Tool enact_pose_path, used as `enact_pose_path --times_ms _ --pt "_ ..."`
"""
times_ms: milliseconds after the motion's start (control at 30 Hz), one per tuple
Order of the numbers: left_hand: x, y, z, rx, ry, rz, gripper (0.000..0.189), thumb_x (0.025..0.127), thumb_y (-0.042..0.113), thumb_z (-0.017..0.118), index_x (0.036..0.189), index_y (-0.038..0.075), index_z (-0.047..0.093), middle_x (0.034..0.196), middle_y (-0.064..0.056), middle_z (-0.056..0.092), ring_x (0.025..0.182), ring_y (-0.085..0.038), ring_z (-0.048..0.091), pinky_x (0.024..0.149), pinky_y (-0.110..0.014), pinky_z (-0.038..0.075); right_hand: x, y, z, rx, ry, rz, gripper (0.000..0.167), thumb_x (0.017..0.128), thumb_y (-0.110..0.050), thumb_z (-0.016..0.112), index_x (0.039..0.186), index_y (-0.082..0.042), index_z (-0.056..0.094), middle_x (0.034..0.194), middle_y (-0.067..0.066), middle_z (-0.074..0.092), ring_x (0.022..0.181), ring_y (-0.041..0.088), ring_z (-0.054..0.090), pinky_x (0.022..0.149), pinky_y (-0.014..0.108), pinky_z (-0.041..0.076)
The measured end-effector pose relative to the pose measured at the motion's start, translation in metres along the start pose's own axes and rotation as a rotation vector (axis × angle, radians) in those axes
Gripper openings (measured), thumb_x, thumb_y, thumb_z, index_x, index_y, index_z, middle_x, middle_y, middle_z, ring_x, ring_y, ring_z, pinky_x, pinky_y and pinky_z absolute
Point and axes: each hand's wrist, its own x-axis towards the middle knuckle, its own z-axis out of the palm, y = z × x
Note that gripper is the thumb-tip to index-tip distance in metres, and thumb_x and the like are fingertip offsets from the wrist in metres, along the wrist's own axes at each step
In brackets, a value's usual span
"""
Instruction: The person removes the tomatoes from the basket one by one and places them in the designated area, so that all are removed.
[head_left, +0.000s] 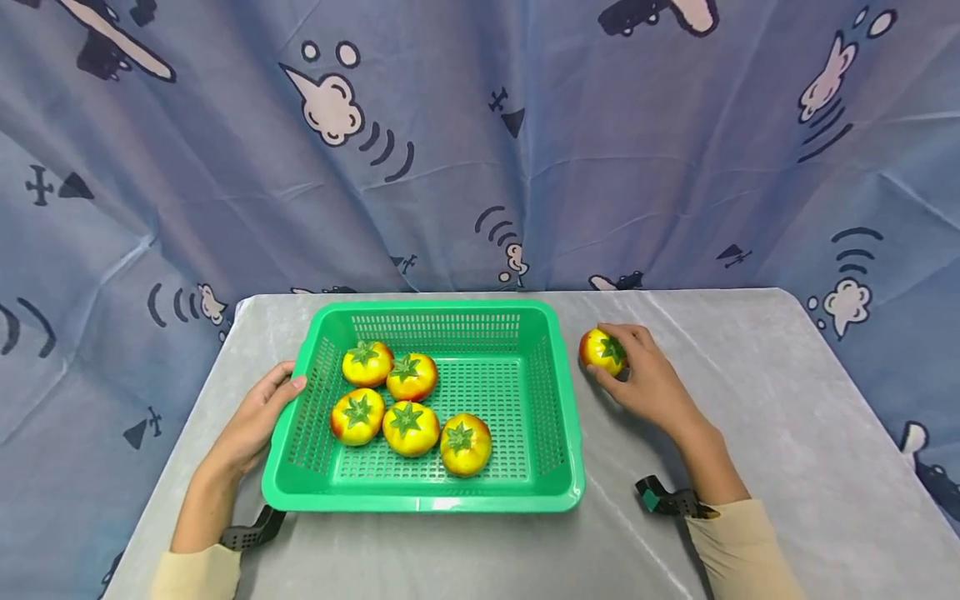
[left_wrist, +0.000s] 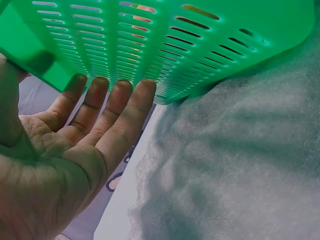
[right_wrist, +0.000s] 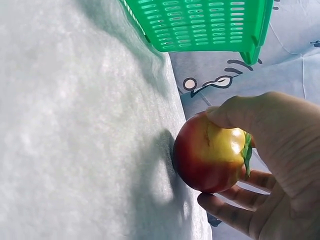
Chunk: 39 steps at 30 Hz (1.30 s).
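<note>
The right hand (head_left: 651, 379) grips a yellow-and-red tomato (right_wrist: 207, 155) with a green star-shaped leaf top, thumb on one side and fingers on the other. This tomato is close over the table, just right of a green plastic basket (head_left: 495, 503). At the basket's left side, the left hand (head_left: 258, 417) holds the rim. Its thumb lies over the edge, and its fingertips (left_wrist: 121, 90) are against the slotted outer wall. Inside the basket, several similar tomatoes (head_left: 406, 428) sit toward the left and middle, leaf tops up.
A pale grey cloth covers the table (head_left: 810, 467). Behind it hangs a blue patterned curtain (head_left: 450, 150). Black bands (head_left: 255, 530) are worn on both wrists below the cream sleeves.
</note>
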Motion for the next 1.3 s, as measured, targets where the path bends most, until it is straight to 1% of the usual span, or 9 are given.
enact_pose_path --times_ms 200,400,500,633,767,900,1100,1200,1300 --pt "0.000 -0.003 0.000 0.007 0.005 -0.004 0.020 0.116 0.023 0.040 0.133 0.019 0.049 0.105 0.004 0.073 0.085 -0.014 0.078 0.070 -0.038 0.070 0.000 0.000 0.001 0.004 -0.005 -0.006 0.066 0.097 -0.016 0.077 0.155 -0.006 0.048 0.146 0.028 0.047 0.123 0.044 0.056 0.094 0.059 0.055" --pt "0.001 -0.001 0.001 0.023 0.028 -0.009 0.019 0.116 0.024 0.041 0.132 0.020 0.050 0.104 0.005 0.073 0.084 -0.013 0.078 0.070 -0.037 0.070 0.001 0.000 0.002 0.007 0.012 -0.018 0.070 0.095 -0.014 0.078 0.157 -0.006 0.046 0.145 0.029 0.047 0.127 0.046 0.053 0.097 0.063 0.053" --pt "0.000 -0.002 0.003 0.005 0.039 -0.003 0.018 0.116 0.022 0.041 0.131 0.021 0.051 0.104 0.005 0.072 0.085 -0.013 0.077 0.070 -0.036 0.070 0.002 0.000 0.003 0.004 0.024 -0.019 0.072 0.094 -0.013 0.079 0.157 -0.005 0.045 0.145 0.029 0.048 0.129 0.047 0.052 0.100 0.066 0.052" --pt "0.001 -0.003 0.007 -0.041 0.060 0.033 0.018 0.115 0.018 0.041 0.129 0.019 0.053 0.105 0.004 0.070 0.086 -0.013 0.077 0.070 -0.035 0.070 0.001 0.001 0.003 -0.005 0.030 -0.010 0.070 0.094 -0.013 0.079 0.154 -0.003 0.047 0.145 0.030 0.048 0.131 0.049 0.051 0.102 0.070 0.050" --pt "0.002 -0.004 0.011 -0.061 0.106 0.073 0.018 0.114 0.016 0.043 0.127 0.018 0.055 0.104 0.003 0.067 0.084 -0.012 0.076 0.068 -0.036 0.070 0.001 0.002 0.003 0.000 0.027 0.000 0.069 0.094 -0.013 0.079 0.155 -0.003 0.047 0.147 0.031 0.048 0.132 0.050 0.051 0.104 0.070 0.049" --pt "0.003 -0.004 0.015 -0.050 0.173 0.087 0.018 0.113 0.014 0.045 0.125 0.017 0.059 0.102 0.003 0.068 0.081 -0.012 0.076 0.066 -0.035 0.069 0.001 0.002 0.003 0.007 0.029 -0.002 0.070 0.094 -0.013 0.079 0.155 -0.001 0.047 0.148 0.031 0.048 0.133 0.050 0.052 0.107 0.071 0.049" --pt "0.001 -0.002 0.021 -0.041 0.255 0.078 0.018 0.112 0.013 0.049 0.122 0.016 0.063 0.098 0.003 0.071 0.077 -0.013 0.076 0.064 -0.035 0.069 0.000 0.001 0.002 0.006 0.023 0.001 0.069 0.095 -0.012 0.078 0.155 -0.001 0.047 0.150 0.032 0.049 0.134 0.051 0.053 0.107 0.071 0.049" --pt "0.001 -0.001 0.022 -0.036 0.278 0.069 0.018 0.111 0.014 0.050 0.122 0.016 0.064 0.098 0.003 0.071 0.077 -0.013 0.076 0.063 -0.034 0.069 0.001 0.000 0.002 0.004 0.017 0.005 0.069 0.095 -0.013 0.078 0.156 -0.001 0.046 0.151 0.031 0.048 0.134 0.051 0.052 0.108 0.071 0.049" --pt "0.001 0.000 0.022 -0.037 0.281 0.065 0.017 0.111 0.014 0.050 0.122 0.016 0.064 0.100 0.004 0.071 0.077 -0.012 0.076 0.064 -0.034 0.069 0.001 -0.001 0.001 0.000 0.016 0.009 0.070 0.095 -0.014 0.078 0.156 -0.002 0.046 0.151 0.031 0.048 0.135 0.051 0.052 0.108 0.072 0.049"
